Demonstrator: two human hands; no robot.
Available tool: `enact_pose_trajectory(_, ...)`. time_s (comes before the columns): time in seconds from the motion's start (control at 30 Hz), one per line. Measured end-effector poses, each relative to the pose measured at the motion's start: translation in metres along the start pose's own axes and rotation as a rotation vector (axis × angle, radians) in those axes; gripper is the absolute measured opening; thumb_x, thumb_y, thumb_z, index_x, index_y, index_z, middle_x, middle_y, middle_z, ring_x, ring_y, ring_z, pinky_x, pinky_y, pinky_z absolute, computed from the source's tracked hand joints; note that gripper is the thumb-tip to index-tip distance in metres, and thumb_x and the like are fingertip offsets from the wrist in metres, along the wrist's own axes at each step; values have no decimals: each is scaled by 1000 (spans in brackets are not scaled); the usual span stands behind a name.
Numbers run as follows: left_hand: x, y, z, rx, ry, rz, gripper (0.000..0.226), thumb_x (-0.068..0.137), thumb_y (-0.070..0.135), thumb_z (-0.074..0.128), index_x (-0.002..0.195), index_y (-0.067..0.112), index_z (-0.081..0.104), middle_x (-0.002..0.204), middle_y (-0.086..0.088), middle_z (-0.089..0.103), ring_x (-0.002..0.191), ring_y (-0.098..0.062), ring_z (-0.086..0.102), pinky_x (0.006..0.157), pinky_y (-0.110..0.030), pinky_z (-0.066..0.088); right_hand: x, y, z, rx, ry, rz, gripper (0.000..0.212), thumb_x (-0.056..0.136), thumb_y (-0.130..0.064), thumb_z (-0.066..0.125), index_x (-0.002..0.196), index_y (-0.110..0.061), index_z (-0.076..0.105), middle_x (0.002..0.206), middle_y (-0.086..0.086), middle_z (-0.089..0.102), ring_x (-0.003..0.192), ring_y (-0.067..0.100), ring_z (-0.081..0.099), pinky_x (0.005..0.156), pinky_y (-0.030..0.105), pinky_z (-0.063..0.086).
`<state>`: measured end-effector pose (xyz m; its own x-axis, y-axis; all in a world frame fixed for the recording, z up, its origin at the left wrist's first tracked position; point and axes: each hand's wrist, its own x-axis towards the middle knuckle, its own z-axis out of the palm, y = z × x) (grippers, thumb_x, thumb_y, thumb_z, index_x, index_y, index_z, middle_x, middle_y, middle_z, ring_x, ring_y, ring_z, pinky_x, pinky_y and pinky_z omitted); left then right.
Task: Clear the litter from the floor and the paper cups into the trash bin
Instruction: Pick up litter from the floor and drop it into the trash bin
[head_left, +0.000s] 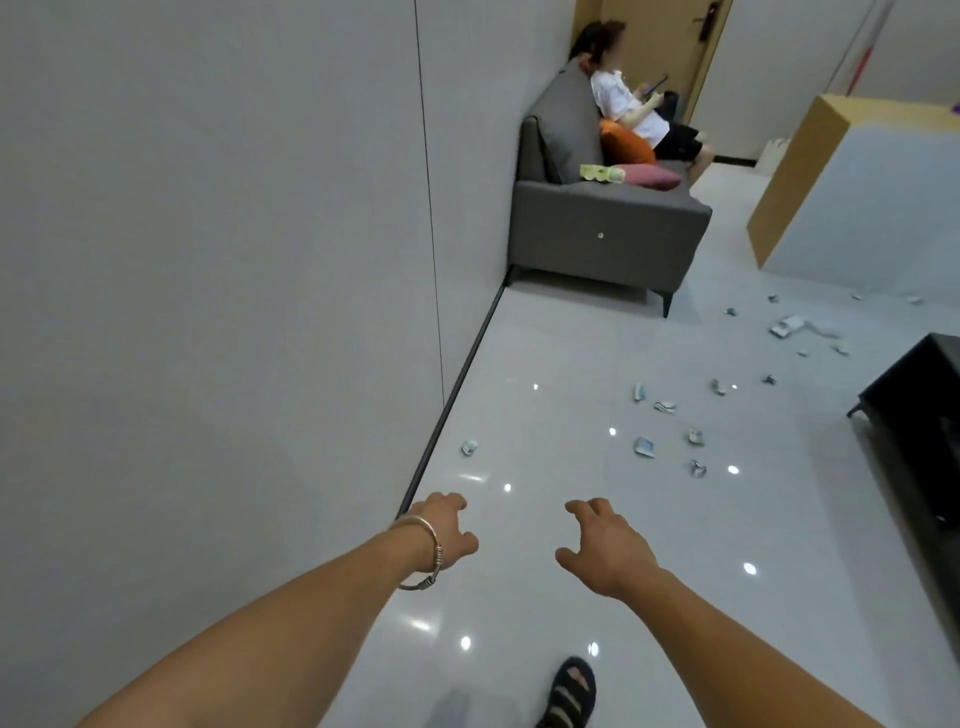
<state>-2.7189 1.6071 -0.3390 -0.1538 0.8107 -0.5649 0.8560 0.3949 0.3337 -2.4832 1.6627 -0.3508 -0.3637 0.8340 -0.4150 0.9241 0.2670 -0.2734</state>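
Note:
Several scraps of torn paper litter lie scattered on the glossy grey floor: one scrap (469, 447) near the wall, a cluster (644, 447) in the middle, and a larger piece (785, 326) farther right. My left hand (447, 530), with a bangle on the wrist, and my right hand (602, 545) both reach forward over the floor with fingers loosely spread, holding nothing. Both hands are well short of the nearest scrap. No trash bin or paper cup is in view.
A grey wall runs along the left. A grey sofa (602, 234) stands ahead with a person (639, 109) sitting on it. A black low table (919, 405) is at the right, a wooden-sided cabinet (841, 192) beyond it. My sandalled foot (571, 691) is below.

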Motion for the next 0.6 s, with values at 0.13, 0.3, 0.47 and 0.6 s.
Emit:
enact_pose_trajectory(0.13,81,38,-28,-10,1,-20,66,84,45,53,143,22,33,144,-3,37,122,-23,48,99,-36,43,80,41,-32,7,-5,-1,69,91,-47,55,150,-25,26,148,0,31,123,20,49,93,32,48)
enact_pose_trajectory(0.3,162,76,-63,-58,-29,-86,66,84,43,56,143,21,35,143,-5,39,123,-23,48,102,-36,42,165,82,-94,-10,-65,-20,69,91,-46,56,150,-25,27,147,0,32,121,21,50,92,33,48)
enact_pose_trajectory(0.47,236,96,-93,-190,-7,-133,66,82,41,59,142,19,38,142,-6,43,125,-22,48,104,-33,40,250,105,-144,-38,-96,-8,68,92,-44,55,150,-23,27,148,1,31,121,22,51,93,33,47)
enact_pose_trajectory(0.6,304,89,-109,-236,-8,-192,65,82,40,59,140,19,41,140,-7,46,123,-22,49,101,-30,40,324,101,-158,-51,-137,-56,67,92,-44,55,150,-24,28,147,2,32,119,22,51,93,33,48)
